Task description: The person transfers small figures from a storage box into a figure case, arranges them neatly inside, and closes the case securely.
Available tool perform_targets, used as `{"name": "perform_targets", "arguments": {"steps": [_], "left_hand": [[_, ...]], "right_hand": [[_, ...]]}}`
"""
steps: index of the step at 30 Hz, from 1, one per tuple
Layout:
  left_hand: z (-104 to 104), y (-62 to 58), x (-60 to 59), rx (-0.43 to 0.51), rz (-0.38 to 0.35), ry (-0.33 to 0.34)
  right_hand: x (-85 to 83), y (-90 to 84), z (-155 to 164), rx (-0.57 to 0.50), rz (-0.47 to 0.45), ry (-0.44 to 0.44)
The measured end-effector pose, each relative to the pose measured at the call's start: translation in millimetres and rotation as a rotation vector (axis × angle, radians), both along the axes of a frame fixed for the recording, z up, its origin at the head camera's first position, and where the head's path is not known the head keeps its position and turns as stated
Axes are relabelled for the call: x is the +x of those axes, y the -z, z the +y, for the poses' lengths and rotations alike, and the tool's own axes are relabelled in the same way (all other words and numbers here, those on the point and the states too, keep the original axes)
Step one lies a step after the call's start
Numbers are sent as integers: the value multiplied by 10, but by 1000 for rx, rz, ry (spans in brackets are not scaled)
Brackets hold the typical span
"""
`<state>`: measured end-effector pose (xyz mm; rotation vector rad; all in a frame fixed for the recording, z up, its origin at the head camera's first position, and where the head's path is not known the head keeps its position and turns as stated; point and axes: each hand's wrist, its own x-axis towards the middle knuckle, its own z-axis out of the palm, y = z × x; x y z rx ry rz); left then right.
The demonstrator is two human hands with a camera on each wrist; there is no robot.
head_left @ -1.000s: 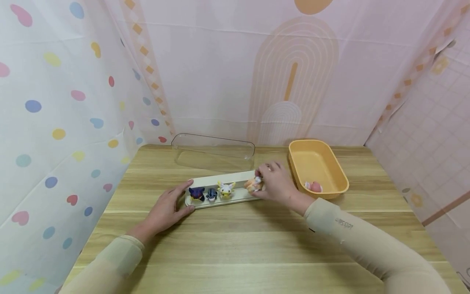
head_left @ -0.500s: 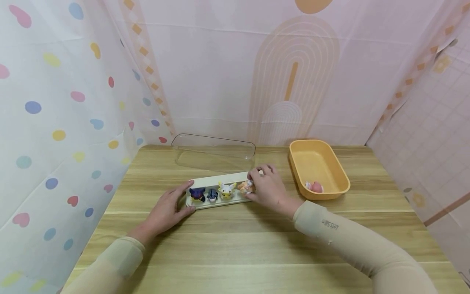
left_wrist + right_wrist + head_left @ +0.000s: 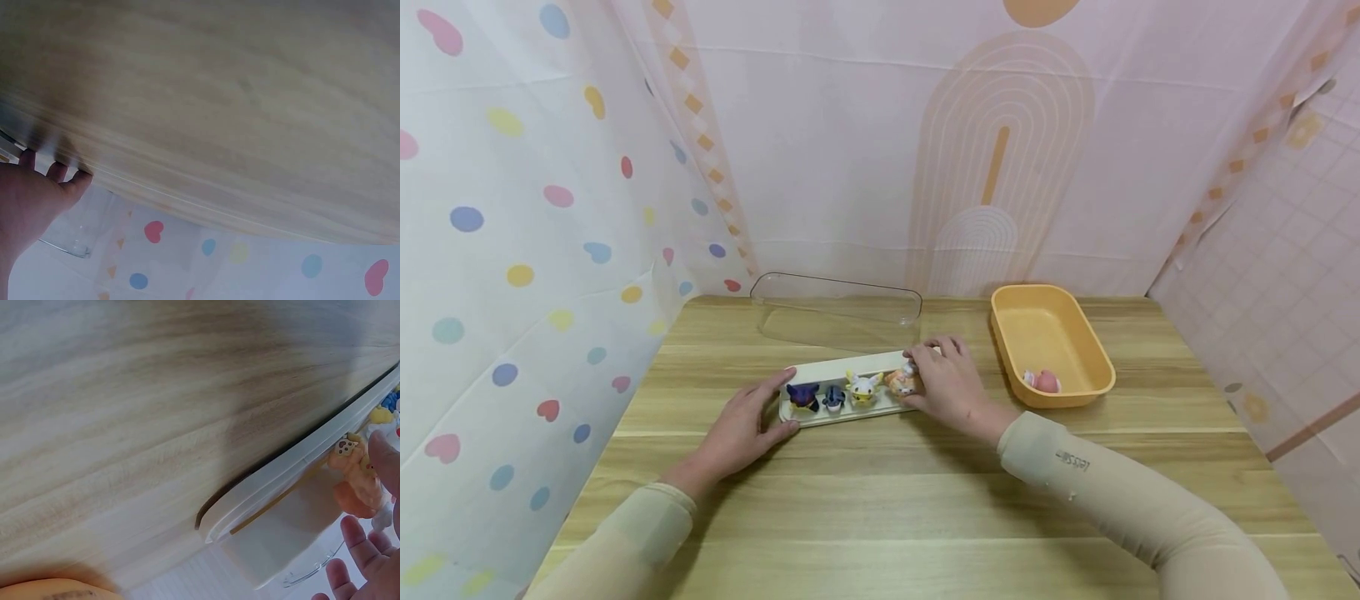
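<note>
Orange figurine (image 3: pixel 357 478) | brown-spotted cream paw (image 3: pixel 345 447) | in off-white tray (image 3: pixel 850 364)

Dark lettering (image 3: pixel 1072 460) on the right sleeve (image 3: pixel 1138 504) appears to read "Let's Slim".

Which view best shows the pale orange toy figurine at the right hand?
Right wrist: the pale orange toy figurine looks closest and largest. Head: small, partly covered by the right hand. Left wrist: not visible.
</note>
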<state>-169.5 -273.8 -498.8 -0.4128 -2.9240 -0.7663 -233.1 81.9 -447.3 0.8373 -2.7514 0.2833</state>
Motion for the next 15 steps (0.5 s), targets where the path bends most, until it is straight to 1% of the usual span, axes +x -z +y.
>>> {"name": "perform_targets", "arguments": {"steps": [6, 9, 12, 15], "left_hand": [[-8, 27, -10, -1, 25, 5], [-16, 47, -15, 0, 27, 1], [-22, 57, -21, -2, 22, 2], [-23, 63, -27, -3, 15, 4]], "right_hand": [[4, 14, 19, -8, 13, -7], [12, -4, 37, -16, 0, -3], [30, -68, 93, -25, -33, 18], [37, -181, 218, -51, -61, 44]]}}
